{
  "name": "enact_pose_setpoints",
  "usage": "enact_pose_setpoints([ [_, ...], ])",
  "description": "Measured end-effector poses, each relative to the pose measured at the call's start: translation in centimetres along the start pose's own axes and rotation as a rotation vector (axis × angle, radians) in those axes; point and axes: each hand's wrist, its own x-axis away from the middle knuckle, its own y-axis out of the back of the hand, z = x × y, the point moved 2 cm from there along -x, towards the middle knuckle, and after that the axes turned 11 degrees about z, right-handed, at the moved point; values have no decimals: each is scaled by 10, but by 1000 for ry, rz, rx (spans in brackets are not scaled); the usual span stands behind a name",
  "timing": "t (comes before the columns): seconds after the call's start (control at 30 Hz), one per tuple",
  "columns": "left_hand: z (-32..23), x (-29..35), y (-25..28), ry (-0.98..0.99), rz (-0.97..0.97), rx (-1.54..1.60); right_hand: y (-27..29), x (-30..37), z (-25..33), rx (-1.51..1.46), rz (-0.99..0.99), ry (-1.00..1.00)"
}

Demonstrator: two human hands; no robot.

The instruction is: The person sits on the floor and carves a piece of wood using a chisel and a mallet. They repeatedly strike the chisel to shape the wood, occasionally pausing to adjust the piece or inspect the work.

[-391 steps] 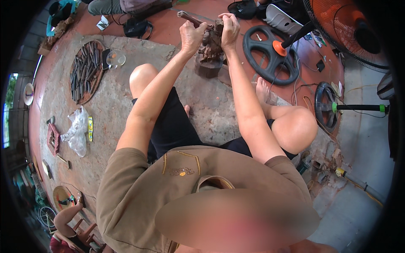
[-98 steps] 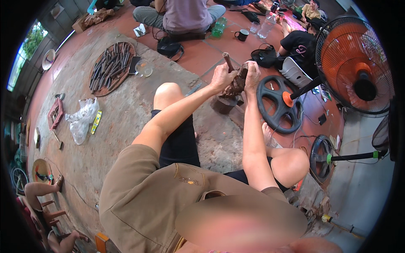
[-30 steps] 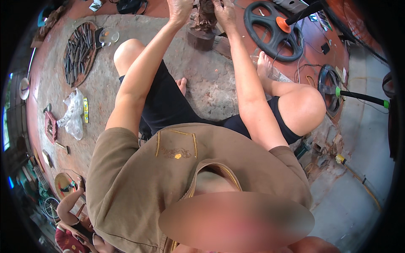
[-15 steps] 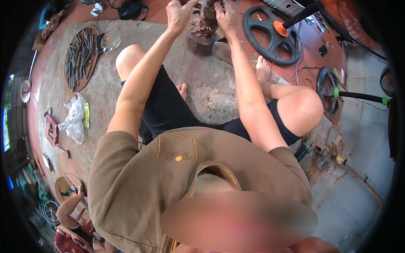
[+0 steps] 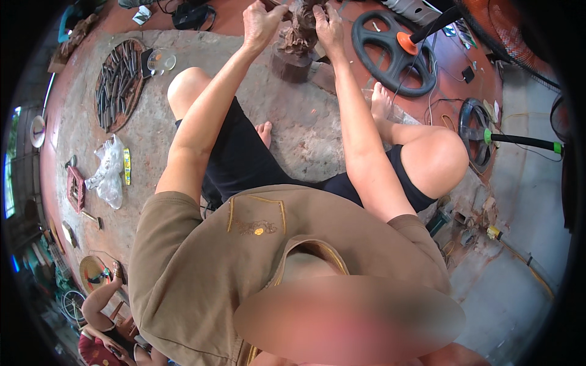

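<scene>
Fingers of left hand (image 5: 260, 27) are curling inward beside brown carving (image 5: 300, 35); fingers of right hand (image 5: 330, 32) are half bending, touching its right side; cannot tell either's grip. Carving is standing between hands, upper edge cutting off top. Orange fan (image 5: 510, 38) is showing only partly.

Carving (image 5: 297, 39) btwn hands (image 5: 260, 27), tools (image 5: 119, 79) on tray (image 5: 133, 99) to L, fan base (image 5: 407, 43) R.
</scene>
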Motion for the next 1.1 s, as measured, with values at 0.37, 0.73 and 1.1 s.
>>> enact_pose_setpoints([
  [0.37,-13,0,-24,-252,-36,-174,3,-4,1,-159,63,-16],
  [0.73,9,-12,-1,-4,17,90,-3,-1,-9,-31,2,40],
  [1.1,3,2,-11,-4,122,-219,1,-8,-13,-69,-7,32],
])
